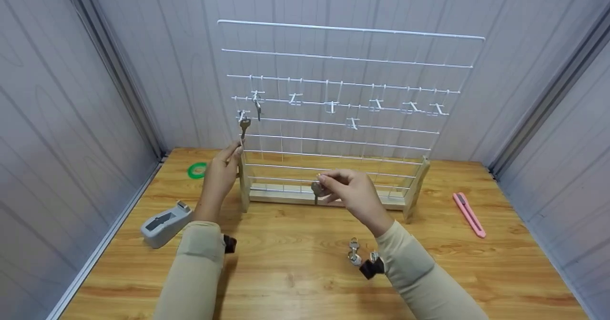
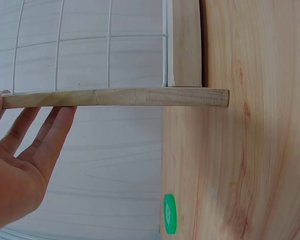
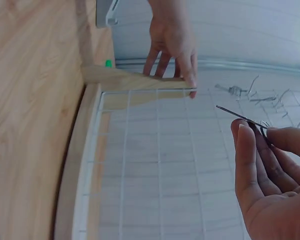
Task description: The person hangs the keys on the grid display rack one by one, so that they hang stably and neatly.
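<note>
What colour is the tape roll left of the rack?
Green; the tape roll shows best in the head view.

Light wooden surface (image 1: 295, 282) with visible grain, walled by pale grey panels on three sides. Standing toward the back: white wire grid rack on a wooden base (image 1: 333, 197) with two upright wooden end posts. Left of it, near the rear corner, a small green tape roll (image 1: 197, 170). Nearer the front left edge, a grey tape dispenser (image 1: 166, 223). Well apart on the right side, a pink utility knife (image 1: 469, 214) lying flat. In front of the rack, a small cluster of metal keys (image 1: 354, 253).
</note>
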Demonstrator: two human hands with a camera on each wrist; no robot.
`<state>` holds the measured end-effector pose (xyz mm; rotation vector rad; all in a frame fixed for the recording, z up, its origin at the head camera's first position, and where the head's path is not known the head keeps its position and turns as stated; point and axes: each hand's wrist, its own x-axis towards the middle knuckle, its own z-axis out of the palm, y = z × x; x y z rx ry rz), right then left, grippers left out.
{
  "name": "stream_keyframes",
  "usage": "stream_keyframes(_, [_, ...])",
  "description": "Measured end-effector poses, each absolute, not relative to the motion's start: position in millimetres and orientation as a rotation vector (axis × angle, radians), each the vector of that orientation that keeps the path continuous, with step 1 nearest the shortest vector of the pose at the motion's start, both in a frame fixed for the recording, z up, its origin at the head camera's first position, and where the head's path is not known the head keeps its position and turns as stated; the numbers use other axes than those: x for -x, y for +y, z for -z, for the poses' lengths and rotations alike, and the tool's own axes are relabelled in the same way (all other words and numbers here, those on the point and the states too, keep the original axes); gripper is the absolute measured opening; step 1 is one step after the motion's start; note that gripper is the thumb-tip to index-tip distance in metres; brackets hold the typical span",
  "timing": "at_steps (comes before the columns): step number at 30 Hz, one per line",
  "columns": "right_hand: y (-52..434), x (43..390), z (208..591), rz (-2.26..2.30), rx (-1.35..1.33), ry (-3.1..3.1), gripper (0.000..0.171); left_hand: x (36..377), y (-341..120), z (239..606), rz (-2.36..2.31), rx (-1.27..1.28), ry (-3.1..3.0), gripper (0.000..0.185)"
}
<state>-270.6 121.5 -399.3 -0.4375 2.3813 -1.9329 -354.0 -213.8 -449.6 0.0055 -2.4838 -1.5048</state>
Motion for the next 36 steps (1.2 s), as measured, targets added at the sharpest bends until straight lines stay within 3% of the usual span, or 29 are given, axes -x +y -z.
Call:
stream_keyframes(22, [71, 290, 300, 2.161, 0.626, 2.438, 0.017, 356, -214, 451, 1.461, 0.010, -2.472, 0.048])
stream_keyframes(36, [44, 317, 285, 2.232, 0.502, 2.452, 0.022, 356, -215, 451, 1.482, -0.006, -2.471, 0.048])
